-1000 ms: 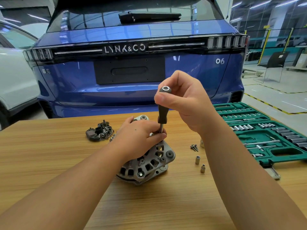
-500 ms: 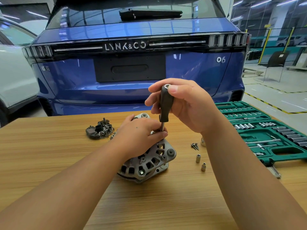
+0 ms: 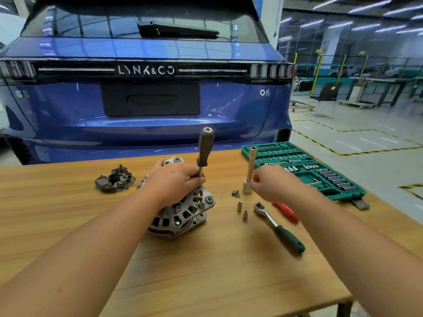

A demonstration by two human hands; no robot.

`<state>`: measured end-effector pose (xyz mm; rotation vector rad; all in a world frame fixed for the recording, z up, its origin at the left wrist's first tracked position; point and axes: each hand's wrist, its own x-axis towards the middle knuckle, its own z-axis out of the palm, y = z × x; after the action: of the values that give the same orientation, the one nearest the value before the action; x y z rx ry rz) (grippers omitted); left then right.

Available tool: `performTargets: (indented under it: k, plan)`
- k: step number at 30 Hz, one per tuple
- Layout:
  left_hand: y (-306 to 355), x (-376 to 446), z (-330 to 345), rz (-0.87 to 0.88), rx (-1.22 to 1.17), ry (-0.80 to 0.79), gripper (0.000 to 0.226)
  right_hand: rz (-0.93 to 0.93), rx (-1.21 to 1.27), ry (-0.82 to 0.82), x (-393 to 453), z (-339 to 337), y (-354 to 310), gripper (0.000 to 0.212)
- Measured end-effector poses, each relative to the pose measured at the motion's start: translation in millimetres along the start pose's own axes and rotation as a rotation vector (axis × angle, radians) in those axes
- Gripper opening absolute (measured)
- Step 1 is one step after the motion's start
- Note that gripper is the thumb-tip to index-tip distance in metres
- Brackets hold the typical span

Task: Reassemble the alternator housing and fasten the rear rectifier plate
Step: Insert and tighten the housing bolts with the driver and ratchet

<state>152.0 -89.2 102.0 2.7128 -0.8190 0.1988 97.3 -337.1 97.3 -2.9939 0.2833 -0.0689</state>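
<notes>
The grey alternator housing [image 3: 183, 213] lies tilted on the wooden table [image 3: 206, 271]. My left hand [image 3: 174, 179] rests on top of it and pinches the metal shaft of a black-handled nut driver [image 3: 205, 149], which stands upright on the housing. My right hand [image 3: 274, 184] is off the driver, to the right. Its blurred fingertips pinch the lower part of an upright extension bar [image 3: 250, 163] with a socket at its foot. The dark rectifier plate [image 3: 114, 180] lies apart at the back left.
Loose screws [image 3: 235, 193] and two small sockets [image 3: 239, 206] lie right of the housing. A green-handled ratchet [image 3: 279, 227] and a red-handled tool [image 3: 286, 211] lie under my right forearm. An open green socket case [image 3: 304, 170] sits back right, a blue car [image 3: 148, 99] behind the table.
My right hand let go of the driver handle and moved right and down to the extension bar. My left hand stayed on the housing, keeping the driver upright. The view tilted down.
</notes>
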Motion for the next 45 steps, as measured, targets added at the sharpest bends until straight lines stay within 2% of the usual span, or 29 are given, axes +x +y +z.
performTargets:
  k: [2,5,8,11,14,16,19,21,23,26,28,35,45]
  plan:
    - [2,-1,-1,-0.004,-0.011,-0.003,0.022,0.079,-0.152,-0.104,-12,13,7,0.013]
    - [1,-2,-1,-0.009,-0.013,-0.008,0.021,0.105,-0.22,-0.214,-23,36,9,0.019]
    - [1,-2,-1,-0.016,-0.013,-0.004,0.019,0.136,-0.177,-0.207,-25,56,4,0.027]
    - [0,-4,-2,-0.036,-0.038,-0.007,0.02,0.186,-0.123,-0.162,-26,56,-3,0.018]
    - [-2,-6,-4,-0.043,-0.047,0.004,0.023,0.16,0.011,-0.06,-28,34,-8,0.009]
    - [-4,-7,-4,-0.042,-0.053,0.006,0.023,0.108,0.206,-0.007,-33,12,-12,0.011]
    - [-1,-6,-4,-0.043,-0.053,0.006,0.023,-0.015,0.6,-0.006,-49,-33,-29,0.004]
    - [3,-4,-4,-0.048,-0.037,-0.004,0.022,-0.17,0.745,0.048,-62,-64,-43,0.01]
    - [6,-1,-4,-0.047,-0.025,-0.023,0.022,-0.325,0.69,0.178,-71,-90,-57,0.004]
    - [8,1,-4,-0.049,-0.014,-0.044,0.022,-0.408,0.445,0.312,-76,-117,-69,0.019]
    - [7,1,-4,-0.05,-0.003,-0.052,0.023,-0.415,0.345,0.312,-76,-126,-70,0.024]
    - [5,2,-3,-0.031,-0.01,-0.039,0.022,-0.478,0.233,0.367,-72,-125,-62,0.032]
    - [0,5,1,-0.018,-0.009,-0.031,0.024,-0.543,0.214,0.349,-66,-119,-62,0.031]
